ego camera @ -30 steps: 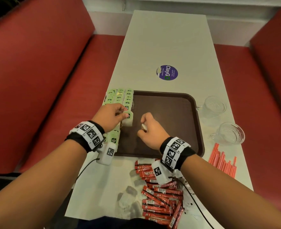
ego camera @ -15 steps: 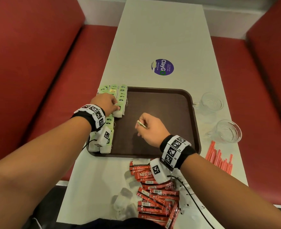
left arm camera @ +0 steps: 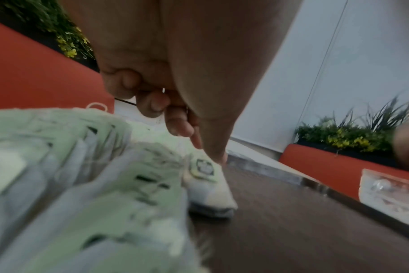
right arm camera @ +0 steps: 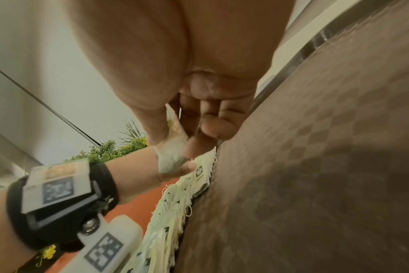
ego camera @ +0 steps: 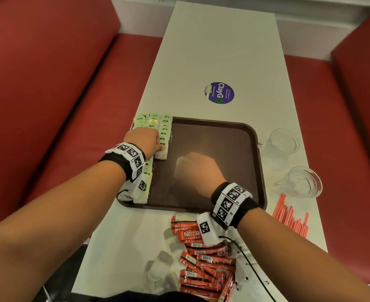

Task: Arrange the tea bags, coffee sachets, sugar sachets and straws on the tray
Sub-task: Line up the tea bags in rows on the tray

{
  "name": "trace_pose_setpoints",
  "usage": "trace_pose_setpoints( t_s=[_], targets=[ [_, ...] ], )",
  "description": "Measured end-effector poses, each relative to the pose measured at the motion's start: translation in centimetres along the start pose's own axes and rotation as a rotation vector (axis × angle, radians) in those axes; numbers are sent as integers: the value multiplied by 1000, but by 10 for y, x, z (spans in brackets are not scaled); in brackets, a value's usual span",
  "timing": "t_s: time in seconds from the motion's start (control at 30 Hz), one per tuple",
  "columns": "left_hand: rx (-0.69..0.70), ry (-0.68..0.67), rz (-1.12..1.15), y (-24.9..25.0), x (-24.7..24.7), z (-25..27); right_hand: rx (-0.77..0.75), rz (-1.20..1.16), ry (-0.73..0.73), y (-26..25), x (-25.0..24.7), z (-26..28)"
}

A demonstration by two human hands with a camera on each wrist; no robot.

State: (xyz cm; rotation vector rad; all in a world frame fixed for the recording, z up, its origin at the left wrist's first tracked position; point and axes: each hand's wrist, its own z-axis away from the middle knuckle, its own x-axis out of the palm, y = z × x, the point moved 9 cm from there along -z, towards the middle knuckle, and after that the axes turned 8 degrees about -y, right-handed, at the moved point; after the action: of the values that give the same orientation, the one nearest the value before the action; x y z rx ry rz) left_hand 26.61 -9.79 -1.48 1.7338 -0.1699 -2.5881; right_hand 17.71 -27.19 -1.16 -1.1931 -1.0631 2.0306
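Red benches sat on both sides of a long white table. Nearest, red coffee sachets lay in a heap on it, not yet on the tray. Red straws lay to the right, off it too. Next came the brown tray. The right hand hovered over it, its grip pinching one tea bag. The left hand had curled fingers and pressed a fingertip on the row of tea bags along the tray's left side. Farther off stood two glass cups. I think a hard push could knock the row crooked. The thin held bag could slip too.
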Motion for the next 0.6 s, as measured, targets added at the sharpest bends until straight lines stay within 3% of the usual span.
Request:
trace_pose_setpoints(
  t_s=[0.13, 0.3, 0.6],
  targets=[
    [178, 78, 198, 17, -16, 21, -7, -19, 7, -2, -2, 0],
    [473, -58, 493, 52, -21, 65, -31, 23, 15, -3, -2, -3],
    [496, -83, 476, 50, -16, 70, -31, 98, 4, -4, 3, -4]
  ],
)
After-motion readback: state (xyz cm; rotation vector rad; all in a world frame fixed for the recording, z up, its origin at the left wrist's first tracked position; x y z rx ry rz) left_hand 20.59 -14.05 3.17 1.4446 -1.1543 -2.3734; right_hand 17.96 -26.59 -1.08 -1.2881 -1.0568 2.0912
